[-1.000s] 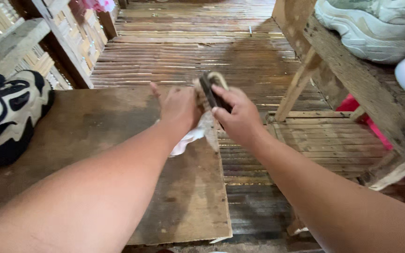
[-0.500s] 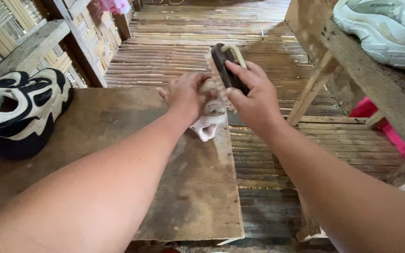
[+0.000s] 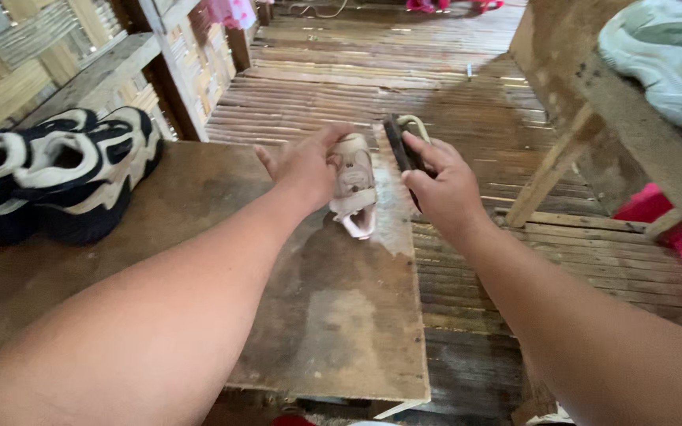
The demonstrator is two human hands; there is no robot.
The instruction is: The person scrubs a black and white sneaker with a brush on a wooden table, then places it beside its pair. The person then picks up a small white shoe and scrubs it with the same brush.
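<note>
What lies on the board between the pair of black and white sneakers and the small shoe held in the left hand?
Only bare wooden board, in the head view: nothing lies between the black and white sneakers and the small pale shoe held by the left hand.

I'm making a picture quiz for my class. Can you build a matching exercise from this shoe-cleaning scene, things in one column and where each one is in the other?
Things:
1. small white shoe
2. dark scrub brush
3. black-and-white sneakers
4. pale sneaker

Places:
A. on the wooden shelf at upper right
B. in the right hand
C. at the left end of the wooden board
D. under the left hand, near the board's far right edge

Pairs: 1-D, 2-B, 3-C, 4-A
</note>
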